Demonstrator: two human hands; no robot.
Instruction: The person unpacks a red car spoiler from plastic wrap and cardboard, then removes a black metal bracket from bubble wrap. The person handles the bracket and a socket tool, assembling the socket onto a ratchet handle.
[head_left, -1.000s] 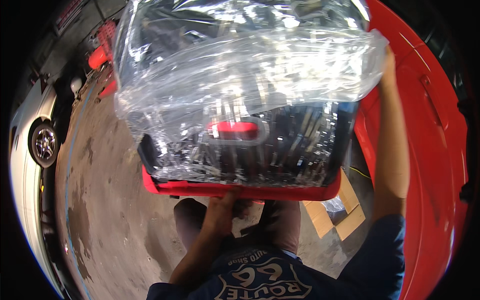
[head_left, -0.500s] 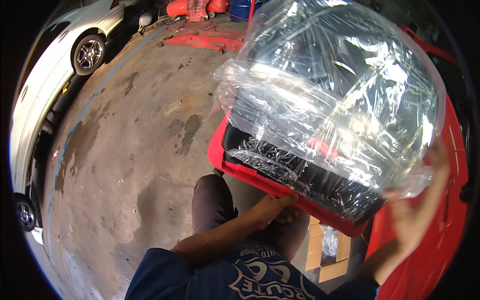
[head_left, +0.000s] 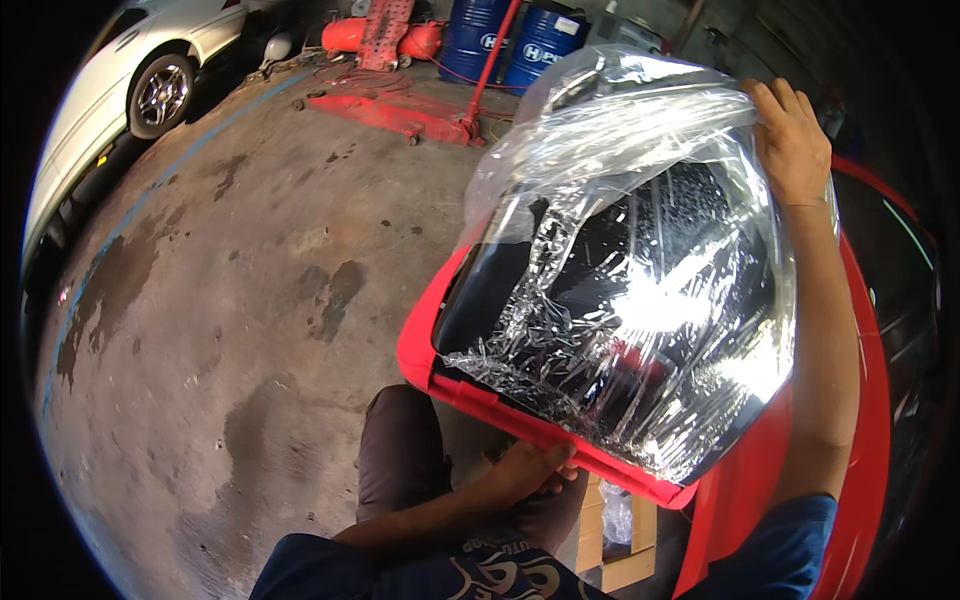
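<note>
The left hand [head_left: 525, 470] is closest to the person's body; its fingers curl under and around the lower red edge of the car part [head_left: 560, 440], a large red and black piece wrapped in clear plastic film [head_left: 640, 200]; the grip looks narrow, only on the rim, so I judge that the smooth edge could slide out of these fingers if the piece tilts more. The part is held in the air between both hands, above the person's knees, leaning up and to the right; nothing supports it from below. Just beside the left hand, lower, some cardboard pieces [head_left: 610, 530] lie on the floor; a foot could catch on them while the view down is blocked by the load. Higher and farther, the right hand [head_left: 790, 140] closes over the top corner, and it seems to pinch mostly loose film; if the film stretches or tears, that corner may drop and strike the red car body [head_left: 860, 480] just to the right of the arm, or the concrete floor [head_left: 230, 300]. Well beyond the hands, a red floor jack [head_left: 400, 105], blue drums [head_left: 510, 40] and a white car [head_left: 130, 90] stand apart.
</note>
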